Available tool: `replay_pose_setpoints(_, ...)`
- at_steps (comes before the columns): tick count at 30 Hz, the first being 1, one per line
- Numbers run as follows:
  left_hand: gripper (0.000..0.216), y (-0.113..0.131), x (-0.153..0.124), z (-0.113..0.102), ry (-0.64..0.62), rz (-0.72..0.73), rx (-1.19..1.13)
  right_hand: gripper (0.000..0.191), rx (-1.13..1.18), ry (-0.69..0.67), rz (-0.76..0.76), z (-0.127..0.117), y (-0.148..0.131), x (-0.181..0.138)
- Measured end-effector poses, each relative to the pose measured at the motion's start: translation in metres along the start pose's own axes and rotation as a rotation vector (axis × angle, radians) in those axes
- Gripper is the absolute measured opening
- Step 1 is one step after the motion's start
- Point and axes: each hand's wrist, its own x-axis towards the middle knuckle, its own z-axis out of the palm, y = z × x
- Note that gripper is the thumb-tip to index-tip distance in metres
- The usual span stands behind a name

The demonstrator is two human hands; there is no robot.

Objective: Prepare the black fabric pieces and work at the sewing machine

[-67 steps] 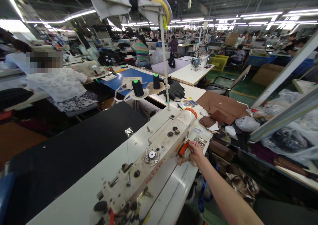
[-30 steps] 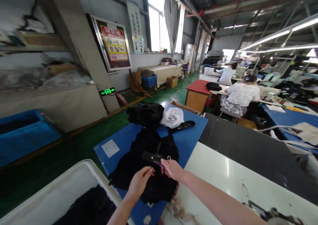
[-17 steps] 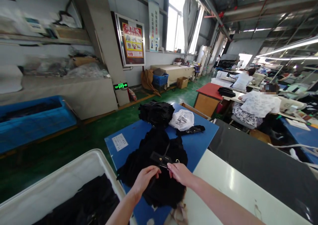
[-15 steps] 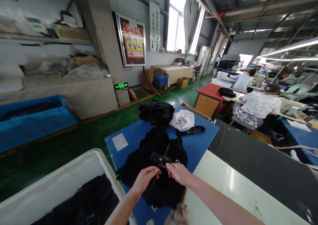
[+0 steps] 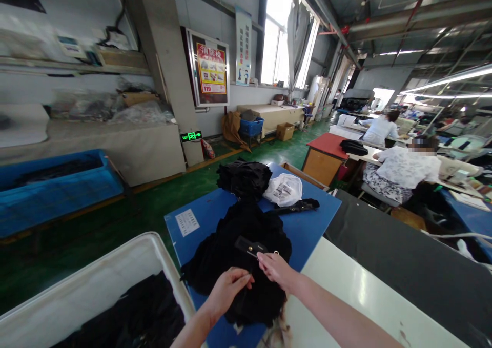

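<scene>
A heap of black fabric (image 5: 215, 250) lies spread over the blue board in front of me. Above it, my right hand (image 5: 274, 268) pinches a black strap tab (image 5: 246, 245) with a gold-coloured snap or rivet and a small metal ring at its end. Close by on the left, my left hand (image 5: 232, 286) has its thumb and fingertips pressed together over the fabric. Whatever sits between those fingertips is too dark to make out. The two hands are a little apart.
On the blue board (image 5: 307, 225) are a black bundle (image 5: 244, 179), a white plastic bag (image 5: 284, 189), a black strap with snaps (image 5: 298, 207) and a paper label (image 5: 187, 222). A white bin (image 5: 154, 256) holds black cloth at left. Co-workers sit at right (image 5: 407, 163).
My left hand has shifted slightly down and right, away from the strap tab. My right hand keeps its grip on the tab. The whole view has tilted slightly.
</scene>
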Motion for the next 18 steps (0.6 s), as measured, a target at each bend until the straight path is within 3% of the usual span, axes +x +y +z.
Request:
replay_pose_setpoints(12, 0.052, -0.006, -0.004, -0.001, 0.101, 0.0, 0.055, 0.062, 0.235, -0.073, 0.017, -0.014, -0.015, -0.011)
replay_pose_setpoints(18, 0.067, -0.035, -0.021, -0.02, 0.236, -0.073, 0.017, 0.06, 0.339, -0.046, -0.021, -0.014, -0.018, -0.018)
